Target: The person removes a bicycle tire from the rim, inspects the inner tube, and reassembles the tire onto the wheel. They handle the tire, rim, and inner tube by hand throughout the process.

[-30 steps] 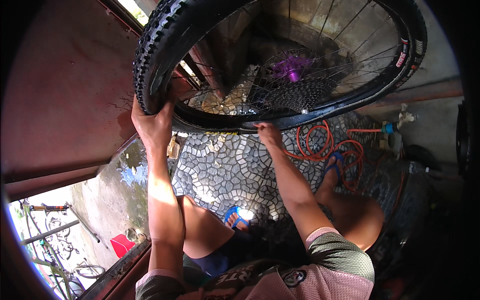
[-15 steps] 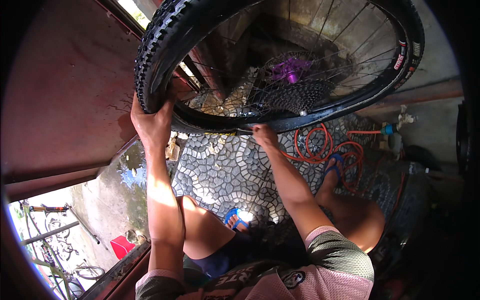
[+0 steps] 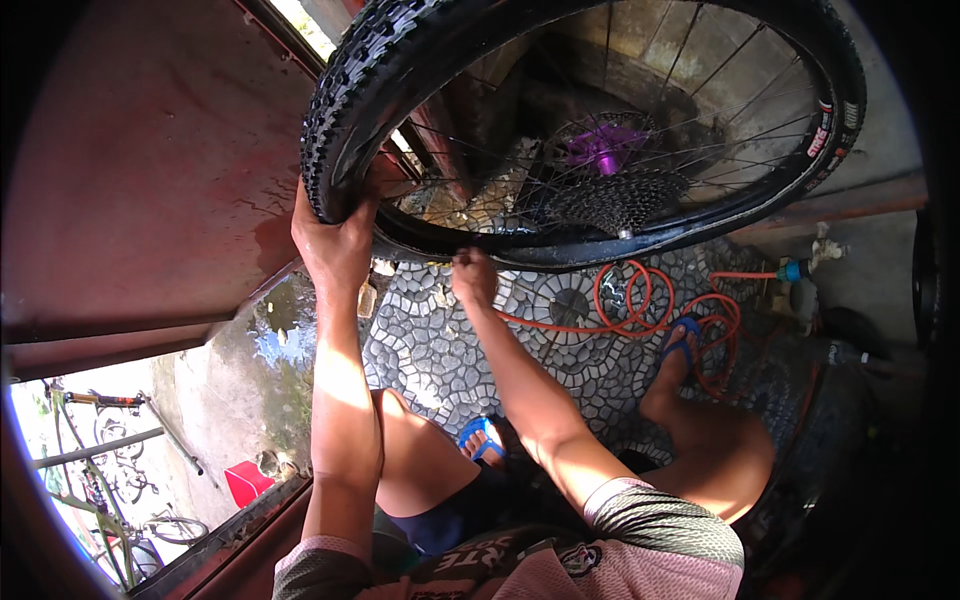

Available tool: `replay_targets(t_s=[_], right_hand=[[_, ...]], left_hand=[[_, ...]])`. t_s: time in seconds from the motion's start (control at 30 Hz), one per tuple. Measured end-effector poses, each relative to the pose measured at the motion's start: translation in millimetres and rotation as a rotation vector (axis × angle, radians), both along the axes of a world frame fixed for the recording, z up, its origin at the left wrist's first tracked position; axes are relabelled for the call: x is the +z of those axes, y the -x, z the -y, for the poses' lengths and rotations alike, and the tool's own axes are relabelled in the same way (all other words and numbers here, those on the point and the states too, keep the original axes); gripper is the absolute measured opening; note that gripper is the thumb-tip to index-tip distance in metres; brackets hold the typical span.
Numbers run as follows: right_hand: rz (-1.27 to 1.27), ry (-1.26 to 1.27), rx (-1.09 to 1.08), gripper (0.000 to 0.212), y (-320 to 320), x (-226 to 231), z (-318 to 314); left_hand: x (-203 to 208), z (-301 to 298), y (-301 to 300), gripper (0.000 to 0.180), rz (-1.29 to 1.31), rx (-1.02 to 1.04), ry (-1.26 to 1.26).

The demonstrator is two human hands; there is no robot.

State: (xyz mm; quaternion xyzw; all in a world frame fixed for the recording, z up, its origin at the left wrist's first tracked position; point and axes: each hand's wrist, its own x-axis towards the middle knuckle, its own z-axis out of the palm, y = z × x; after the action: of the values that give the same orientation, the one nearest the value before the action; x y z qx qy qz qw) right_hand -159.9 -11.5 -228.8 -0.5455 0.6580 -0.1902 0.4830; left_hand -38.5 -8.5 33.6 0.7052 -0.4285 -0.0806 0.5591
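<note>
A bicycle wheel (image 3: 610, 225) with a black knobbly tyre (image 3: 345, 85) fills the upper part of the view, tilted toward me. On its hub sit a purple disc-brake centre (image 3: 605, 148) and a dark cassette (image 3: 625, 203). My left hand (image 3: 335, 235) is wrapped round the tyre at its lower left, thumb on the inner side. Along the lower edge of the wheel, my right hand (image 3: 473, 275) is closed in a fist against the tyre and rim. What its fingers hold is too small and dark to make out.
An orange hose (image 3: 640, 325) lies coiled on the pebble-patterned floor (image 3: 430, 345), joined to a tap (image 3: 825, 248) at the right. A reddish metal panel (image 3: 130, 180) stands on the left. Beyond it are a red container (image 3: 247, 483) and several bicycles (image 3: 125, 470).
My right hand has slid left along the wheel's lower edge, closer to my left hand. My left hand keeps its grip. The whole scene has shifted slightly right in view.
</note>
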Motion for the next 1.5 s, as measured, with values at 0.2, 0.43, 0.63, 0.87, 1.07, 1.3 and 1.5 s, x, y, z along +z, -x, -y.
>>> replay_targets(t_s=[0.2, 0.43, 0.63, 0.87, 1.07, 1.3, 1.5], right_hand=[[-0.004, -0.082, 0.043, 0.034, 26.3, 0.4, 4.5], [0.248, 0.243, 0.091, 0.033, -3.7, 23.9, -10.4], [0.218, -0.076, 0.205, 0.033, -30.5, 71.0, 4.7], [0.197, -0.015, 0.014, 0.035, -29.7, 56.9, 5.8], [0.453, 0.334, 0.050, 0.030, -64.8, 117.5, -14.2], [0.357, 0.196, 0.047, 0.029, -29.7, 71.0, 7.1], [0.393, 0.172, 0.115, 0.036, -52.9, 109.5, -3.6]], left_hand=[[9.1, -9.6, -1.3, 0.029, 0.066, 0.057, -0.053], [2.4, -11.7, -7.4, 0.055, 0.033, -0.079, -0.147], [5.2, -29.1, -21.8, 0.079, -0.068, -0.288, -0.213], [10.2, -13.1, -12.2, 0.081, -0.058, -0.338, -0.210], [5.9, -29.8, -32.2, 0.081, -0.081, -0.328, -0.275], [6.2, -14.5, -20.4, 0.079, -0.083, -0.372, -0.151], [0.4, -22.0, -35.5, 0.079, -0.071, -0.289, -0.233]])
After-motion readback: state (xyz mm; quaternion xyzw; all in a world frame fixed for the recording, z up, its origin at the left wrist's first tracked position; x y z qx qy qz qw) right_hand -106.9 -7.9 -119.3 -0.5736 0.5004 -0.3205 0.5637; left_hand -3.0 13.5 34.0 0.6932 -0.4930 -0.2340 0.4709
